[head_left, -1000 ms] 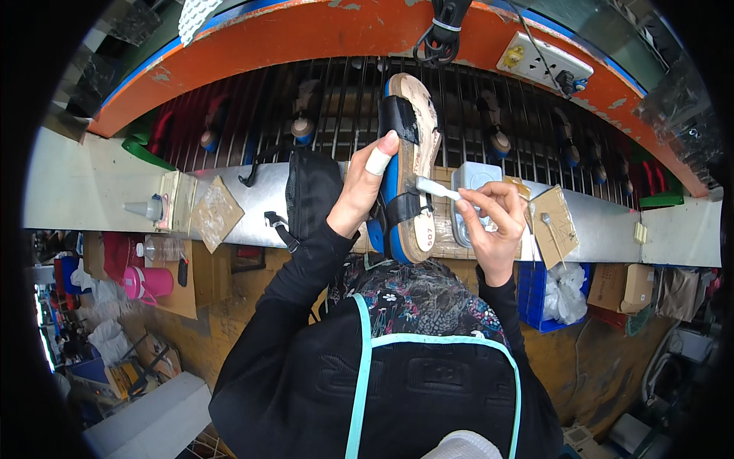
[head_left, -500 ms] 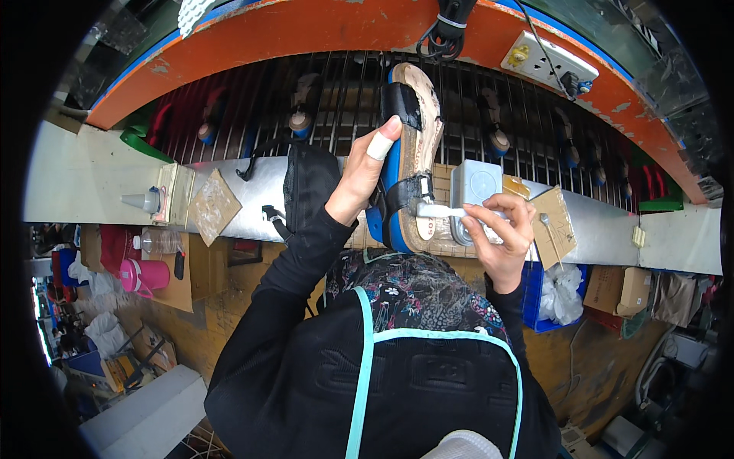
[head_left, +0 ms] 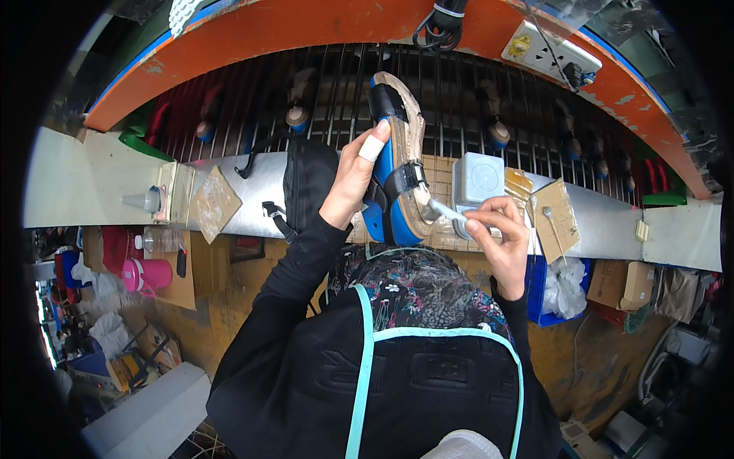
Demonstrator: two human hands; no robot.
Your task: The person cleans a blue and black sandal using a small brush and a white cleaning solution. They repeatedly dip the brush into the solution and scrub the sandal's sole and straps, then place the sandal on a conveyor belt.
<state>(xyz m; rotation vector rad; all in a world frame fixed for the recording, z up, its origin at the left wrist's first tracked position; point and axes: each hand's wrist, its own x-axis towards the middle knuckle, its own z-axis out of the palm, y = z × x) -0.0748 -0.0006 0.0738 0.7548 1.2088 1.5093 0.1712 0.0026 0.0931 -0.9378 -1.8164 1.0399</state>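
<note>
My left hand (head_left: 354,182) grips a blue sandal (head_left: 397,161) with black straps and a tan sole, held upright on its edge. A white bandage wraps one finger of that hand. To the right, my right hand (head_left: 501,237) holds a small white brush (head_left: 445,210) whose tip touches the sandal's sole edge near the heel. Both hands work above a grey metal shelf (head_left: 245,191) in front of a conveyor of dark bars (head_left: 459,99).
A grey square box (head_left: 479,182) stands behind my right hand. A black bag (head_left: 308,180), cardboard squares (head_left: 214,203) and a small glue bottle (head_left: 144,200) lie on the shelf. Other sandals (head_left: 297,99) ride the conveyor. A pink bottle (head_left: 147,274) sits lower left.
My left hand has turned the sandal slightly. My right hand has moved the brush down the sole edge toward the heel.
</note>
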